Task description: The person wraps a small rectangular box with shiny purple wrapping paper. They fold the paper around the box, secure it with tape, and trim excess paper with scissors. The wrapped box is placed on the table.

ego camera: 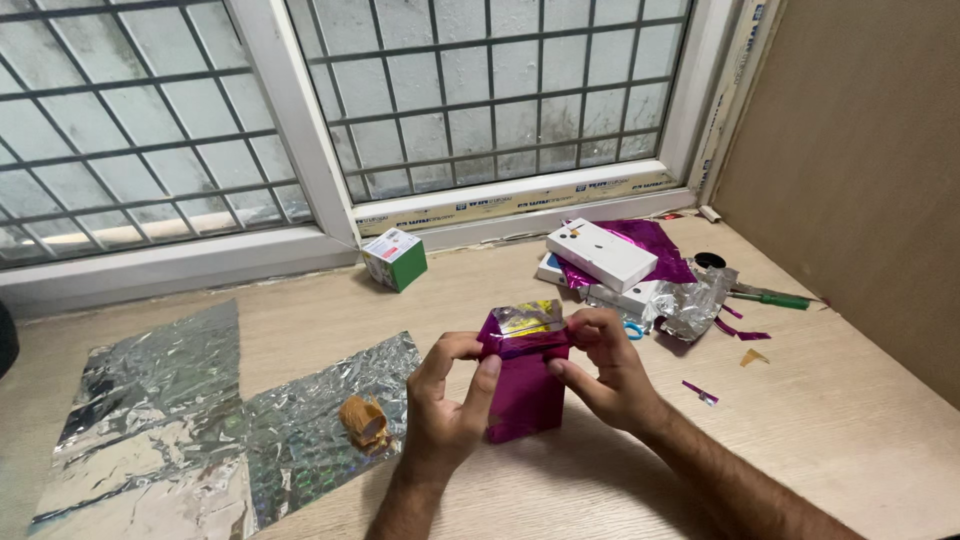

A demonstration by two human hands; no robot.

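Observation:
A small box wrapped in shiny magenta foil [527, 395] stands upright on the wooden table [820, 420], its top end showing crinkled silver and yellow foil. My left hand [447, 395] grips its upper left edge with thumb and fingers. From the right, my right hand [605, 365] pinches the top flap, its other fingers resting against the box's side.
Silver holographic foil sheets [190, 420] lie at the left with a small roll of brown tape [365, 422] on them. A small green and white box [395, 258] sits by the window. White boxes [600, 255], magenta foil scraps, crumpled silver foil [690, 305] and a green pen [775, 297] lie at the right.

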